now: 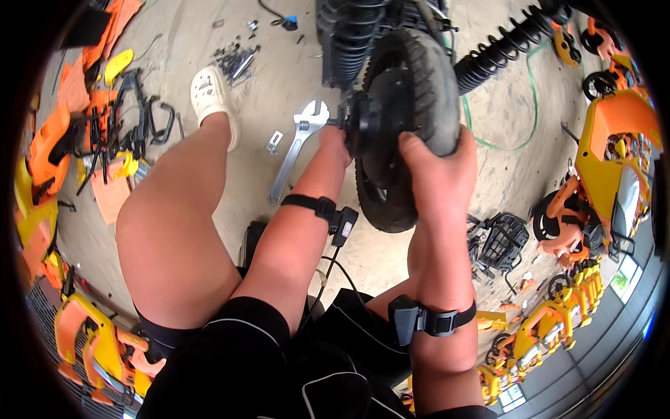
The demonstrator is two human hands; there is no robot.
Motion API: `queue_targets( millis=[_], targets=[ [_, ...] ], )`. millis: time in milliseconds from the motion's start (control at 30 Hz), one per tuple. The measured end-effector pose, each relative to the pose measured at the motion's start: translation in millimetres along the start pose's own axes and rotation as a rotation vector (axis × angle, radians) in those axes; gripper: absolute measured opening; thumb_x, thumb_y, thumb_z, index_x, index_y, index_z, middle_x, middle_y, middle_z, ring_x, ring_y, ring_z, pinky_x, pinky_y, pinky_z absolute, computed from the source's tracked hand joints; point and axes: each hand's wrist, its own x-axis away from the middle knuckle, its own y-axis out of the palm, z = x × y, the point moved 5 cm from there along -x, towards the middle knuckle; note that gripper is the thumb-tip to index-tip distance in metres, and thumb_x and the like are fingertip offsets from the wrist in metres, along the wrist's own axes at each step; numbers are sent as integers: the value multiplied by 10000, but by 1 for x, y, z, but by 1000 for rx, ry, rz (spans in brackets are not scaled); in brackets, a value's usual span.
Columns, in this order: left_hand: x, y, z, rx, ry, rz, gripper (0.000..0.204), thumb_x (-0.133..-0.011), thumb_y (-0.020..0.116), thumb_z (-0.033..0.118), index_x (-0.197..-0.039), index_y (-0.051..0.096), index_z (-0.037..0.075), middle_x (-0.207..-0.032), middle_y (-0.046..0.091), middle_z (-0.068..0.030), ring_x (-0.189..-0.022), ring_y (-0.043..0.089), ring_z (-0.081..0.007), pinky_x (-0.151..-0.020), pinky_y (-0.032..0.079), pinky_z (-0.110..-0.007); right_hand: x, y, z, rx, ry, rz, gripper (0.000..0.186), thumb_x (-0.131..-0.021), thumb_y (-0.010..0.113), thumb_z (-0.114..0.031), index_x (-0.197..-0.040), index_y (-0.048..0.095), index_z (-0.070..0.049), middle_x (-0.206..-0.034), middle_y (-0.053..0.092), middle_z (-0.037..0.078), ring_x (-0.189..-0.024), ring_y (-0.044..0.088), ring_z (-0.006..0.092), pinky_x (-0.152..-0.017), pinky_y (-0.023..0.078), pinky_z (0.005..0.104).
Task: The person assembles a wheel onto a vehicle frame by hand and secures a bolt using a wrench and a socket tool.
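Note:
A black wheel (pixel 426 84) with a treaded tyre and a dark round hub stands in front of me, below a black coil-spring shock absorber (pixel 350 42). My right hand (pixel 444 171) grips the tyre's near edge, its thumb on the hub side and its fingers round the tread. Beside the hub's left face is my left hand (pixel 336 145), low by the axle end; its fingers are hidden. A large silver adjustable wrench (pixel 293 153) lies on the floor left of that hand. Farther left lies a small slotted metal plate (pixel 275 142).
Dark debris (pixel 237 61) is scattered near my white clog (pixel 209 94). A second coil spring (pixel 506 47) slants off at the upper right. A green strap (pixel 534 105) curves across the floor. Orange and yellow vehicles (pixel 607 153) line the right side; loose frame parts (pixel 129 119) lie at left.

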Motion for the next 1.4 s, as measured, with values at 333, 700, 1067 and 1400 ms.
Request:
queue_targets(
  millis=[333, 700, 1067, 1400],
  targets=[
    [16, 33, -6, -150, -47, -247, 280, -1023, 438, 224, -1083, 691, 121, -1021, 708, -93, -917, 701, -249, -798, 584, -486, 12, -4, 11, 61, -28, -26, 718, -717, 809, -280, -1262, 497, 68, -1020, 679, 269, -974, 666, 454, -840, 541, 498],
    [32, 37, 4, -327, -32, -301, 280, -1025, 443, 237, -1081, 692, 123, -1035, 712, -94, -925, 705, -254, -812, 587, -484, 2, -11, 32, 2, -93, 17, 570, -648, 796, -237, -1071, 534, 40, -956, 685, 223, -921, 681, 416, -771, 552, 492],
    [33, 46, 5, -320, -43, -340, 281, -1026, 447, 250, -1079, 693, 125, -1048, 716, -95, -933, 708, -258, -826, 589, -481, 2, -9, 28, 30, -206, -18, 592, -640, 809, -264, -1077, 533, 25, -935, 676, 227, -872, 674, 419, -743, 545, 479],
    [30, 44, 7, -105, 32, -243, 282, -1027, 451, 262, -1076, 694, 127, -1059, 720, -96, -941, 711, -262, -840, 591, -479, 12, -6, 37, 30, -96, 18, 785, -673, 816, -295, -1309, 517, 55, -1063, 695, 274, -1001, 700, 405, -854, 554, 426]
  ],
)
